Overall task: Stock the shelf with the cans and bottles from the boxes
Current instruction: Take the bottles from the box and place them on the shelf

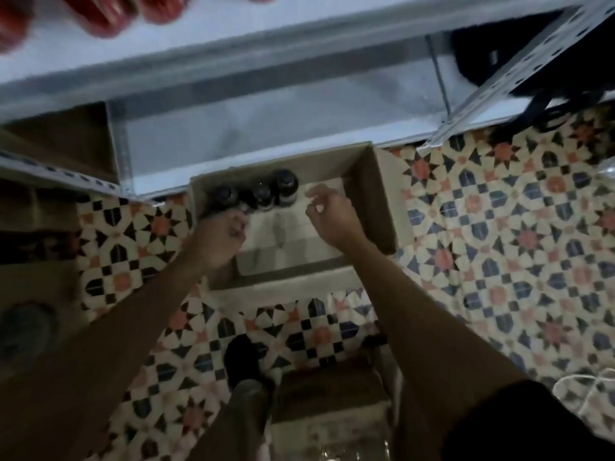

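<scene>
Three dark-capped bottles (256,194) stand upright in the far left corner of the open cardboard box (382,201), which sits on the patterned tile floor (499,244) against the foot of the white metal shelf (233,78). Your left hand (219,237) reaches into the box beside the nearest bottle with its fingers curled; motion blur hides whether it grips anything, so you cannot tell. Your right hand (327,211) hovers over the bare part of the box, fingers loose and holding nothing. Red cans (109,11) sit blurred on the top shelf board.
</scene>
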